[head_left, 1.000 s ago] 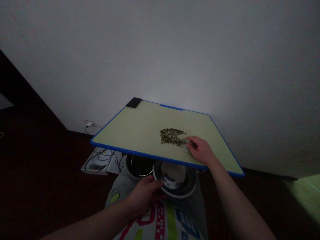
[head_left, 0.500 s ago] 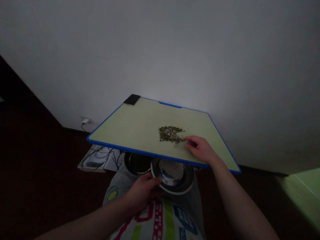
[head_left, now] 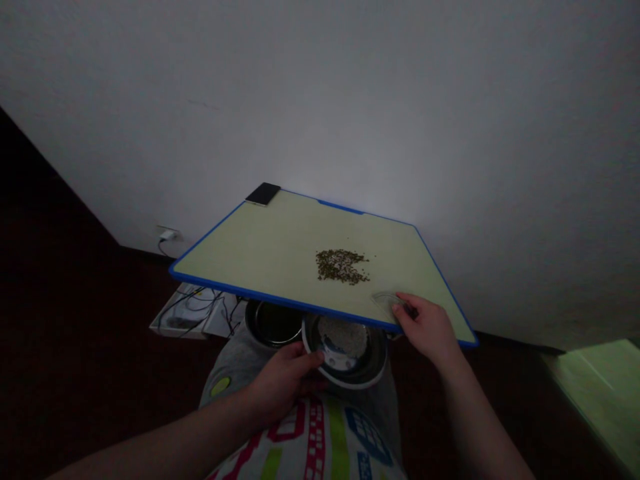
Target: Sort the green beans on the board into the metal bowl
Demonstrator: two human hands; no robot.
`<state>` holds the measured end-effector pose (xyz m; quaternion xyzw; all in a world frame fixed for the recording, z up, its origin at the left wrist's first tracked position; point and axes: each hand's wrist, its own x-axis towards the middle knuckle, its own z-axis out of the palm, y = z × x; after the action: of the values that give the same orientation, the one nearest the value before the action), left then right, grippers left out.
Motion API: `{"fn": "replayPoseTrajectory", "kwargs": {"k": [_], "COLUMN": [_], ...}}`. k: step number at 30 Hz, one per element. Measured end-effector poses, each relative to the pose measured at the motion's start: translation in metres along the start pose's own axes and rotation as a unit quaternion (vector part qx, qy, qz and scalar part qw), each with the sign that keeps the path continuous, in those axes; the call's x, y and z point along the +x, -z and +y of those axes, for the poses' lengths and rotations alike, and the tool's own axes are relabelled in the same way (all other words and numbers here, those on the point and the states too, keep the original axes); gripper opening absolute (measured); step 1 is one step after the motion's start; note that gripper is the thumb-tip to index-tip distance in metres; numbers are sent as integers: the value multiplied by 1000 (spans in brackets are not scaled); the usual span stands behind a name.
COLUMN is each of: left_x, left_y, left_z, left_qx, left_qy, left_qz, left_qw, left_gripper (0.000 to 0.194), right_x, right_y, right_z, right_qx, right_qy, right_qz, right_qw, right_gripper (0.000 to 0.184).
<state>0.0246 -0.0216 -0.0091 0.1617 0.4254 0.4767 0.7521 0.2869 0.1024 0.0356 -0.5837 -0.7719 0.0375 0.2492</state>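
My right hand (head_left: 425, 323) pinches a clear plastic protractor (head_left: 384, 300) near the board's front edge, right of the seeds. The protractor is see-through with a curved edge, and my fingers hide part of it. Small brown-green seeds (head_left: 340, 265) lie in a loose patch on the pale board (head_left: 250, 253), which has a blue rim. Below the front edge, my left hand (head_left: 287, 377) grips the left rim of a metal bowl (head_left: 356, 385) resting on my lap. Pale grainy stuff lies inside this bowl; the board's edge covers its far side.
A second, dark bowl (head_left: 275, 325) sits left of the held one, partly under the board. A black phone or tablet (head_left: 263, 194) lies at the far left corner. White boxes with cables (head_left: 183, 313) are on the floor, near a wall socket (head_left: 169, 235). A wall stands behind.
My right hand has moved back from the seeds towards the front right edge with the protractor. A few seeds by the fingertips are gone from there. My left hand stays on the bowl.
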Motion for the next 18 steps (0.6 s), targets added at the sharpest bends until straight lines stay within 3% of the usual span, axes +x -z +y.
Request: {"fn": "replayPoseTrajectory", "kwargs": {"k": [7,18], "left_x": [-1,0], "left_y": [0,-1], "left_z": [0,0], "left_qx": [-3,-16], "left_qy": [-10,-12], "left_qz": [-16,-25], "left_qw": [1000,1000], "left_gripper": [19,26], "right_x": [18,35], "right_y": [-17,-19], "right_z": [-35,-50], "right_qx": [-15,62], "right_qy": [29,80], "right_qz": [-28,-150], "right_qw": [999,983], "right_gripper": [36,39]}}
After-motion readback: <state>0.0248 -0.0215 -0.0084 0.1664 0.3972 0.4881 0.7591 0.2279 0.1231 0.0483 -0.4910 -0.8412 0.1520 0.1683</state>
